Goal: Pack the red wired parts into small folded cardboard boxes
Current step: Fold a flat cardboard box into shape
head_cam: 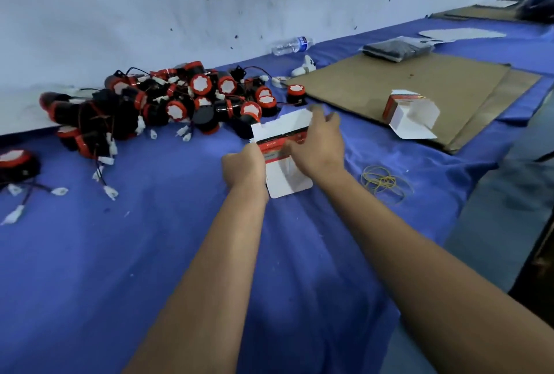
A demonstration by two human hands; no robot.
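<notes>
A small red and white cardboard box (pixel 283 133), with its flaps unfolded, is held over the blue cloth at the centre. My left hand (pixel 244 166) grips its left edge. My right hand (pixel 317 142) lies across its right side with the fingers spread over the top flap. A pile of red and black wired parts (pixel 168 100) with white connectors lies to the left, against the wall. One such part (pixel 296 94) stands alone just beyond the box. A second box (pixel 412 117), folded up with open flaps, lies on its side on the brown cardboard sheet to the right.
A blue cloth (pixel 150 253) covers the table. Brown cardboard sheets (pixel 419 79) lie at the right. Yellow rubber bands (pixel 385 183) sit right of my right hand. A water bottle (pixel 292 45) lies by the wall, a black packet (pixel 395 49) farther right. Another wired part (pixel 16 163) sits at the far left.
</notes>
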